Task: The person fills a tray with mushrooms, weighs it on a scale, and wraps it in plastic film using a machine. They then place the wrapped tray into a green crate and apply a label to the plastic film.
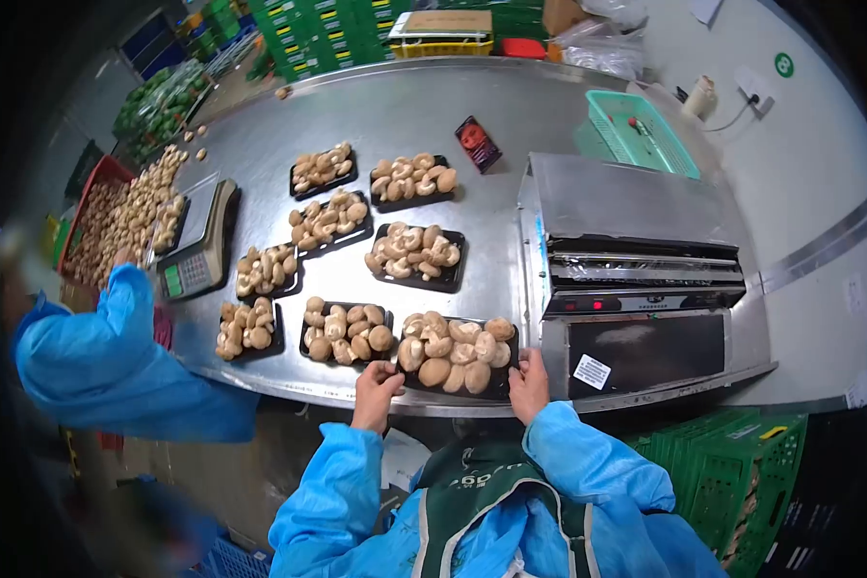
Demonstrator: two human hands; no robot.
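Observation:
My left hand [376,394] grips the left edge of a black tray of mushrooms [456,353] at the table's front edge. On the tray's right edge, my right hand [529,385] is closed with thumb and fingers. The mushrooms are heaped in the tray, brown caps and pale stems showing. Just left of it sits another filled tray [345,333]. More black trays with mushrooms stand behind and to the left, among them one [417,255] directly behind the held tray.
A wrapping machine [645,279] stands right of my right hand. A digital scale [198,252], loose mushrooms [130,226] and a person in blue sleeves [116,356] are at the left. A dark red packet [478,144] and a mint basket [643,135] lie farther back.

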